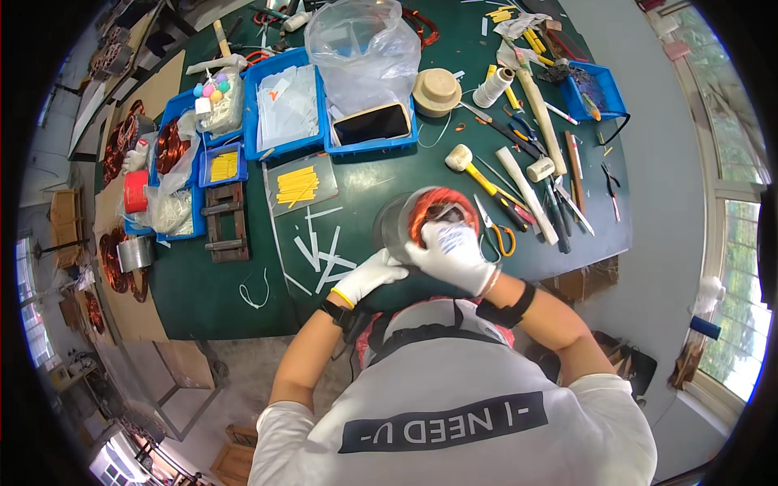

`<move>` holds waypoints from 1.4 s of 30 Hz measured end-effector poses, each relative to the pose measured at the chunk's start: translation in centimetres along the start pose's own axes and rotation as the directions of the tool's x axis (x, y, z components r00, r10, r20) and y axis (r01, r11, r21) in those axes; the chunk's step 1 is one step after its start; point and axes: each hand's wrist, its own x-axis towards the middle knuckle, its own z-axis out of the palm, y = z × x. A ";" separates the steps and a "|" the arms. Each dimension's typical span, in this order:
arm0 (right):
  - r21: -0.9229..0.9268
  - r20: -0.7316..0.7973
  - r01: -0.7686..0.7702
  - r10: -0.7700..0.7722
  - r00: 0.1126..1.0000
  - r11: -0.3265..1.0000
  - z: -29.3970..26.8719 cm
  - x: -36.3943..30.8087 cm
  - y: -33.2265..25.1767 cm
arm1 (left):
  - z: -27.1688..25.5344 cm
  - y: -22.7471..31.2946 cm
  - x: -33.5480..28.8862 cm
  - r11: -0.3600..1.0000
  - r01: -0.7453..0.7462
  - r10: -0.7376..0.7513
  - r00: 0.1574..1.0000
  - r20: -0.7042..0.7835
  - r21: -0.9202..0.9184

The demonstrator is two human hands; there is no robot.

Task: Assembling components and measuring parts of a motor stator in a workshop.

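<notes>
Left hand, white-gloved with a yellow cuff, rests at the near left side of 1 grey metal cylinder lined with red-orange wire windings on the dark-green tabletop; its grip cannot be told. White-gloved right hand lies over the windings' near edge, finger closure undeterminable, just left of 1 pair of orange-handled metal scissors.

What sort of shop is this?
Probably a small coil-winding or motor workshop: copper-coloured wire coils on the left, a grey cylinder with reddish windings, and a green workbench strewn with hand tools.
</notes>
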 end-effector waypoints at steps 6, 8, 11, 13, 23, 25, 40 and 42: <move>0.005 0.157 0.172 -0.171 0.973 0.985 2.0 -0.3 -0.9 | -0.5 2.7 -2.6 0.879 0.047 0.255 0.794 -0.551 0.474; 0.199 0.269 0.185 -0.235 0.934 0.962 -1.0 -0.6 0.3 | -0.5 3.0 -3.5 0.965 -0.239 0.258 0.806 -0.532 0.105; 0.453 0.235 -0.097 -0.013 0.972 0.886 -7.8 -2.2 -0.1 | 2.6 5.2 -5.2 0.752 -0.271 0.625 0.583 -0.519 0.601; 0.227 -0.165 0.071 -0.034 0.986 0.971 -8.0 -2.6 3.0 | 4.7 7.6 -4.5 0.567 -0.133 0.737 0.522 -0.428 0.813; -0.218 -0.089 0.069 -0.090 0.992 0.974 -0.2 -2.3 2.0 | 2.4 9.3 -2.3 0.768 -0.246 0.625 0.491 -0.607 0.592; -0.295 -0.167 0.095 -0.150 0.974 0.951 2.1 -2.5 1.0 | 0.7 7.8 -3.5 0.851 -0.382 0.522 0.545 -0.656 0.360; 0.655 -0.682 0.501 0.157 0.714 0.565 -12.8 -9.3 7.7 | 2.8 9.0 -8.9 0.862 -0.443 0.505 0.718 -0.479 0.245; 0.561 -0.434 0.122 0.166 0.885 0.819 -11.9 -8.5 6.1 | 1.7 8.3 -11.3 0.770 -0.589 0.594 0.523 -0.612 0.245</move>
